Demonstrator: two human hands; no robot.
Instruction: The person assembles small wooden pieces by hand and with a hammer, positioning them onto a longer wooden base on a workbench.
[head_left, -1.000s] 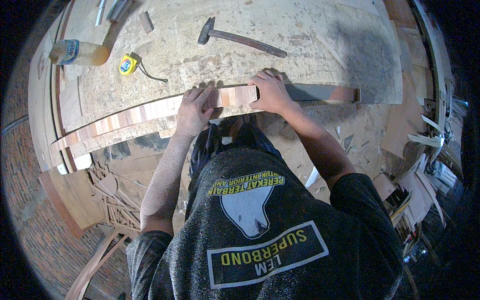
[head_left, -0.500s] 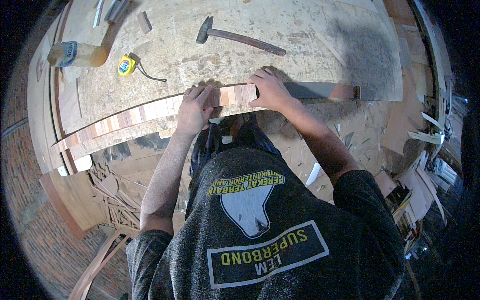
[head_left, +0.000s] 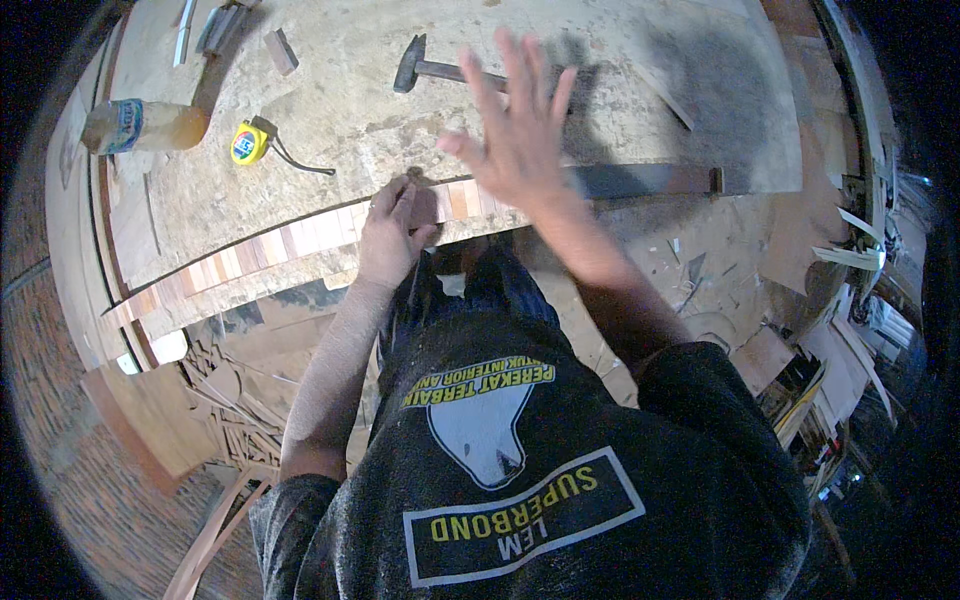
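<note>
A long strip of wooden blocks in mixed brown and cream tones lies along the near edge of the workbench. My left hand is closed over the strip near its middle, fingers on the far side and thumb on the near side. My right hand is raised with fingers spread, holding nothing. It covers part of the hammer, whose dark head and some of its handle show. Beyond my right wrist, a dark grey length runs along the same edge.
A yellow tape measure with a black strap and a plastic bottle of cloudy liquid lie at the left. A small wood block sits farther back. Offcuts are heaped below left, and scrap strips lie at the right.
My right hand has let go of the block strip, lifted, and moved away from me over the hammer with its fingers opened. My left hand stays on the strip.
</note>
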